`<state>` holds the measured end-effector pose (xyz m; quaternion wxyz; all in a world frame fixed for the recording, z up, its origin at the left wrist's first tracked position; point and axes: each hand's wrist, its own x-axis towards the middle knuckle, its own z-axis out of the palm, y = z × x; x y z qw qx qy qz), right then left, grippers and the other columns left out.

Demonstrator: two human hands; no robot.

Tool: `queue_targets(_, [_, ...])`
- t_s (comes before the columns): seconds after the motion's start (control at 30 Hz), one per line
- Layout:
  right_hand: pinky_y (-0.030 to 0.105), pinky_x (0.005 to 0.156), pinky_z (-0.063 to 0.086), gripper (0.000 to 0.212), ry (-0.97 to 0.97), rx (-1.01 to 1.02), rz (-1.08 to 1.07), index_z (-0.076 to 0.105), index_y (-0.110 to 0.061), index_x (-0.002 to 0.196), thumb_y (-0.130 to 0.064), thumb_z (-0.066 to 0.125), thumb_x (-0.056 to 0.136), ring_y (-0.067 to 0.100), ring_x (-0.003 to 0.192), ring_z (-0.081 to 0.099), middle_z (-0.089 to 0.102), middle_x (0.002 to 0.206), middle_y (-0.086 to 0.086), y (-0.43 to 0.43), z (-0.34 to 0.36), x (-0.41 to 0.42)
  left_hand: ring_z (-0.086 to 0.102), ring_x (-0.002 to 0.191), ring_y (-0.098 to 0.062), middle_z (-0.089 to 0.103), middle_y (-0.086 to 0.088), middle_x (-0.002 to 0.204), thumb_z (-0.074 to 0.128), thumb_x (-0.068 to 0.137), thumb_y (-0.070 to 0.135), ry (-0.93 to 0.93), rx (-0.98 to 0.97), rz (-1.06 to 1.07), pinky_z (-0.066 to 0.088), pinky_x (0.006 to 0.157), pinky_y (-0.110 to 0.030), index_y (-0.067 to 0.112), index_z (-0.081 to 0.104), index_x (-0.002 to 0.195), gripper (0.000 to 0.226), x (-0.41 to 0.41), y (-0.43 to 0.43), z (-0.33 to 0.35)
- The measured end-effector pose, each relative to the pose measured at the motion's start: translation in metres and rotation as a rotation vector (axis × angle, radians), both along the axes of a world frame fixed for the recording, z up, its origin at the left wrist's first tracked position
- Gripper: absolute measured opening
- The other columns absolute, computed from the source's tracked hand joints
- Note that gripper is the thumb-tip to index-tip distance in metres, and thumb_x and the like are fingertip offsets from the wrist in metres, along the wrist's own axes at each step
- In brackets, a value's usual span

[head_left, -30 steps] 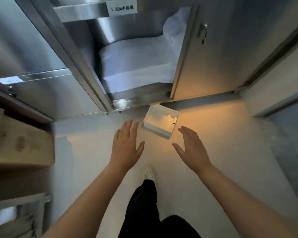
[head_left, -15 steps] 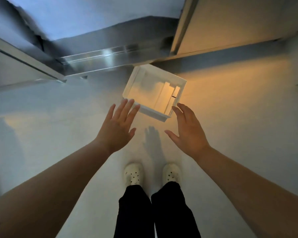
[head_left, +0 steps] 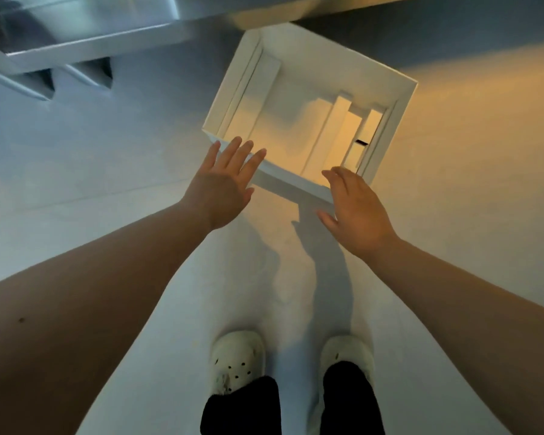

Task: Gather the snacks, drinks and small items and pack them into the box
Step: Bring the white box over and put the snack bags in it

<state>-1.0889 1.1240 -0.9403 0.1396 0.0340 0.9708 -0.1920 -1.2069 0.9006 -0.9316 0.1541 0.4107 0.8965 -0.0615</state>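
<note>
You had your left hand [head_left: 223,180] and right hand [head_left: 355,208] spread wide, holding nothing, at either near corner of the open box [head_left: 296,182] on the floor [head_left: 107,152] just ahead of them, seemingly to clasp its sides and lift it.

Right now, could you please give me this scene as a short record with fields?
box: white, open-topped, on the floor; only white inserts visible inside
left hand: open, fingers straight, at the box's near left corner
right hand: open, at its near right corner
contact: cannot tell
beyond the box: metal cabinet
</note>
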Motion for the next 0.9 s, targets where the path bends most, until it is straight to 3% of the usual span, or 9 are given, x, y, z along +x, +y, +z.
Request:
queue_targets(0.07, [0.038, 0.087, 0.039, 0.043, 0.015, 0.056, 0.03, 0.049, -0.006, 0.128, -0.022, 0.059, 0.089, 0.032, 0.106, 0.052, 0.056, 0.12, 0.013, 0.004, -0.009, 0.0, 0.024, 0.139, -0.033, 0.033, -0.017, 0.148, 0.04, 0.099, 0.03, 0.039, 0.023, -0.012, 0.012, 0.115, -0.049, 0.01, 0.025, 0.147, 0.054, -0.008, 0.001, -0.008])
queue_targets(0.17, [0.035, 0.068, 0.032, 0.029, -0.035, 0.128, 0.092, 0.057, -0.008, 0.115, -0.01, 0.059, 0.087, 0.032, 0.086, 0.055, 0.061, 0.096, 0.011, 0.008, -0.012, -0.004, 0.047, 0.116, -0.031, 0.053, -0.016, 0.123, 0.047, 0.096, 0.019, 0.061, 0.052, -0.048, 0.025, 0.11, -0.042, 0.007, 0.046, 0.131, 0.036, -0.025, 0.008, -0.014])
queue_targets(0.27, [0.031, 0.061, 0.027, 0.034, -0.113, 0.199, 0.136, 0.054, -0.015, 0.113, -0.007, 0.063, 0.081, 0.027, 0.08, 0.055, 0.059, 0.091, 0.006, 0.01, -0.005, -0.007, 0.048, 0.096, -0.021, 0.055, -0.007, 0.109, 0.057, 0.087, 0.006, -0.004, -0.027, 0.013, 0.04, 0.084, -0.029, 0.013, 0.048, 0.114, 0.029, -0.037, 0.017, -0.006])
queue_targets(0.33, [0.03, 0.06, 0.026, 0.034, -0.101, 0.227, 0.117, 0.054, -0.014, 0.111, -0.002, 0.061, 0.079, 0.027, 0.077, 0.055, 0.059, 0.088, 0.007, 0.013, 0.008, -0.005, 0.046, 0.091, -0.019, 0.052, -0.005, 0.106, 0.058, 0.081, -0.003, -0.043, -0.071, 0.018, 0.039, 0.068, -0.027, 0.015, 0.045, 0.112, 0.039, -0.037, 0.024, 0.009])
queue_targets(0.43, [0.03, 0.057, 0.025, 0.028, -0.074, 0.178, 0.04, 0.061, -0.006, 0.099, 0.005, 0.063, 0.074, 0.033, 0.068, 0.056, 0.06, 0.077, 0.013, 0.018, 0.047, -0.003, 0.045, 0.092, -0.019, 0.049, -0.005, 0.107, 0.057, 0.075, -0.009, -0.084, -0.108, -0.008, 0.035, 0.061, -0.028, 0.015, 0.041, 0.117, 0.05, -0.032, 0.025, 0.044])
queue_targets(0.6, [0.029, 0.062, 0.023, 0.034, -0.119, 0.173, 0.165, 0.055, -0.016, 0.113, -0.007, 0.058, 0.08, 0.027, 0.083, 0.056, 0.061, 0.095, 0.006, 0.013, 0.143, -0.001, 0.048, 0.098, -0.02, 0.049, -0.002, 0.111, 0.058, 0.085, 0.001, -0.144, -0.152, 0.008, 0.036, 0.062, -0.029, 0.018, 0.039, 0.121, 0.044, -0.013, -0.003, 0.138])
queue_targets(0.73, [0.029, 0.066, 0.031, 0.034, -0.135, 0.128, 0.243, 0.055, -0.019, 0.115, -0.01, 0.058, 0.082, 0.025, 0.087, 0.058, 0.061, 0.099, 0.003, 0.0, 0.253, -0.002, 0.049, 0.089, -0.017, 0.051, 0.003, 0.102, 0.059, 0.087, 0.006, -0.118, -0.09, 0.013, 0.038, 0.056, -0.028, 0.021, 0.042, 0.114, 0.035, 0.003, -0.039, 0.252])
queue_targets(0.83, [0.026, 0.06, 0.032, 0.035, -0.069, 0.114, 0.27, 0.065, -0.016, 0.099, -0.007, 0.073, 0.067, 0.024, 0.068, 0.061, 0.065, 0.08, 0.005, -0.011, 0.352, -0.008, 0.053, 0.067, -0.015, 0.055, 0.005, 0.08, 0.08, 0.063, 0.005, -0.024, -0.008, -0.043, 0.037, 0.044, -0.026, 0.021, 0.056, 0.093, 0.041, 0.005, -0.062, 0.36])
queue_targets(0.9, [0.025, 0.061, 0.032, 0.036, -0.05, 0.137, 0.281, 0.063, -0.02, 0.103, -0.012, 0.071, 0.069, 0.021, 0.071, 0.061, 0.066, 0.085, 0.002, -0.017, 0.418, -0.013, 0.051, 0.053, -0.012, 0.053, 0.007, 0.066, 0.086, 0.047, 0.005, 0.018, 0.02, -0.107, 0.033, 0.038, -0.022, 0.022, 0.058, 0.078, 0.045, 0.003, -0.075, 0.436])
